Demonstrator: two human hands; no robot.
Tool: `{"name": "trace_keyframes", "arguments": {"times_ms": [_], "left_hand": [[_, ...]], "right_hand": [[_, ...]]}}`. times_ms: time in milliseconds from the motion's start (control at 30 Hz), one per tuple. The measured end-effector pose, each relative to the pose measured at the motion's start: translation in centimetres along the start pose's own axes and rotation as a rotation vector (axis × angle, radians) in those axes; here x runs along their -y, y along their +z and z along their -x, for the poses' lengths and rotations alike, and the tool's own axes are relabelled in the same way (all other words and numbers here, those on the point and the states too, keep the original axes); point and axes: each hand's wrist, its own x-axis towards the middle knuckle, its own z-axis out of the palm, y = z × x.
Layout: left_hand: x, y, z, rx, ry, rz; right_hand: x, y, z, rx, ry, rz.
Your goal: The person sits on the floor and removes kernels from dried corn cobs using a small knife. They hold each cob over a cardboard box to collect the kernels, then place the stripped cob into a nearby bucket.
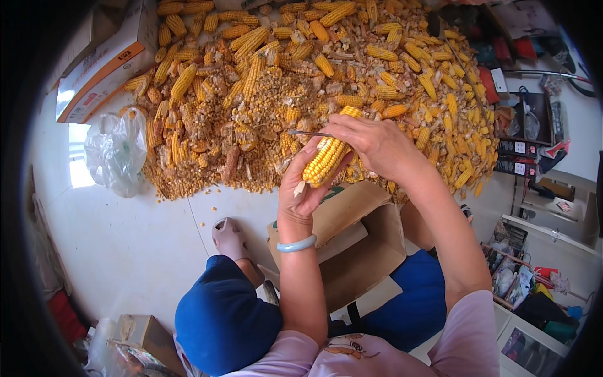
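A dried yellow corn cob [326, 162] lies tilted across my left hand [301, 181], whose fingers wrap its lower end. A scrap of pale husk [299, 189] hangs from that end. Over the cob's upper part, my right hand [370, 141] grips a thin metal tool [308, 134], probably a screwdriver or an awl; its shaft points left and its handle is hidden by the fingers. Kernel rows on the visible face look mostly whole. Beneath both forearms an open cardboard box [360, 235] stands between my legs.
Ahead spreads a large heap of corn cobs and loose kernels [292, 89] on a pale tiled floor [141, 245]. A clear plastic bag [115, 153] and a printed carton [106, 66] are on the left. Shelves with household goods [523, 282] line the right. A stick [466, 70] rests on the heap.
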Motion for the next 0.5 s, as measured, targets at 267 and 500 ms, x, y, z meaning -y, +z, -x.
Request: {"name": "trace_keyframes", "arguments": {"times_ms": [267,500], "left_hand": [[-1.2,-8.9,-0.6,-0.175,0.076,0.152],[-1.3,-14.2,-2.5,-0.374,0.136,0.265]], "right_hand": [[2.0,4.7,-1.1,-0.064,0.504,-0.346],[6.4,10.6,3.5,-0.056,0.645,-0.674]]}}
